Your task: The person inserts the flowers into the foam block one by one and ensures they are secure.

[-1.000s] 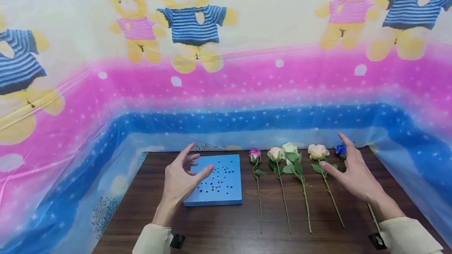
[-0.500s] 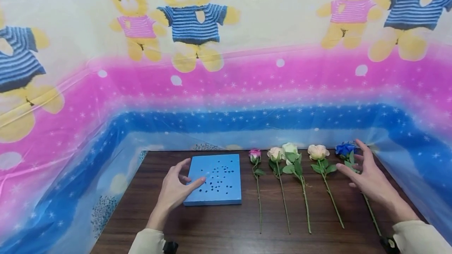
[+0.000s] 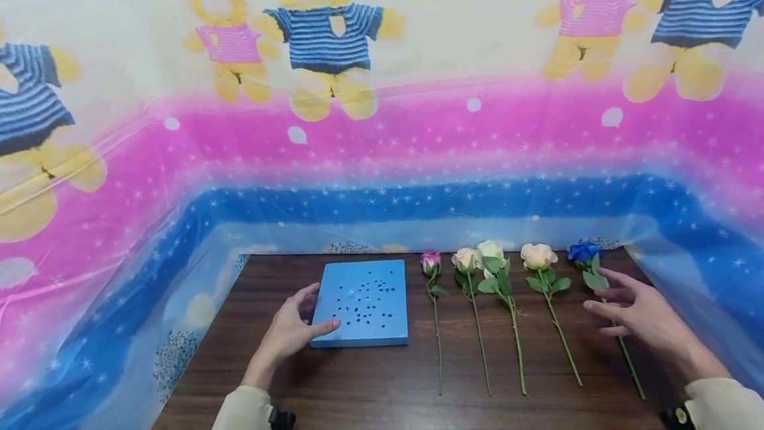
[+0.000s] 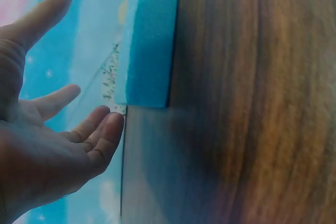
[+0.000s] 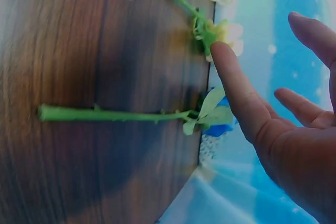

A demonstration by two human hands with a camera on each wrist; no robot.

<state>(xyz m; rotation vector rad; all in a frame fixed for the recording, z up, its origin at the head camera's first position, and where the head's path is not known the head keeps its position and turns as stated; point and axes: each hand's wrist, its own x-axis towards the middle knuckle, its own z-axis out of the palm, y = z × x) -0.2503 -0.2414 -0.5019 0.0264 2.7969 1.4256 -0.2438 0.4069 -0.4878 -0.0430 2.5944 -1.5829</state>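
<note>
Blue rose (image 3: pixel 583 253) lies toward the right of the wooden table (image 3: pixel 358 390) — bloom at the far edge, stem running nearward and slanting out to the right. Right hand (image 3: pixel 638 317) above that stem, fingers parted and loosely bent. Left hand (image 3: pixel 289 329) beside the blue block (image 3: pixel 361 294), thumb over its near left corner, fingers loosely curved; contact there can't be told. Hands well apart. Block flat, holes in the top, near side parallel to the table's far edge. Between block and blue rose — pink rose (image 3: pixel 431 261), cream rose (image 3: pixel 464 260), white rose (image 3: pixel 491 249), peach rose (image 3: pixel 538 257), blooms all far, stems nearward. Cream and white blooms crowd together; wood shows between the stems. Patterned cloth (image 3: pixel 382 204) rises behind the far edge.
</note>
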